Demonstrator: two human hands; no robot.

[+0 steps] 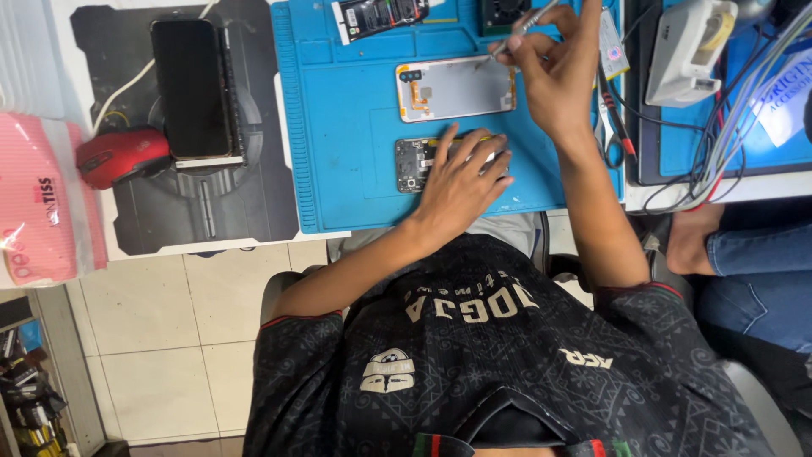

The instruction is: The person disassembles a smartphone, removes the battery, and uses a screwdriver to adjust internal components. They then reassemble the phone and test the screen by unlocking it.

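Note:
My left hand (461, 173) lies flat on an opened phone body (414, 162), pressing it onto the blue repair mat (338, 135). Its circuit board and camera end show left of my fingers. Just beyond it lies a detached white phone back panel (452, 89) with an orange flex cable. My right hand (554, 68) is raised over the far right of that panel and grips a thin metal tool (524, 28), whose tip points down near the panel's right edge.
A black phone (190, 85) rests on a dark pad at left, with a red mouse (118, 156) and a pink packet (38, 203) beside it. Another phone part (381, 15) lies at the mat's far edge. Right: scissors (613, 135), white device (689, 51), cables, another person's jeans-clad leg (753, 271).

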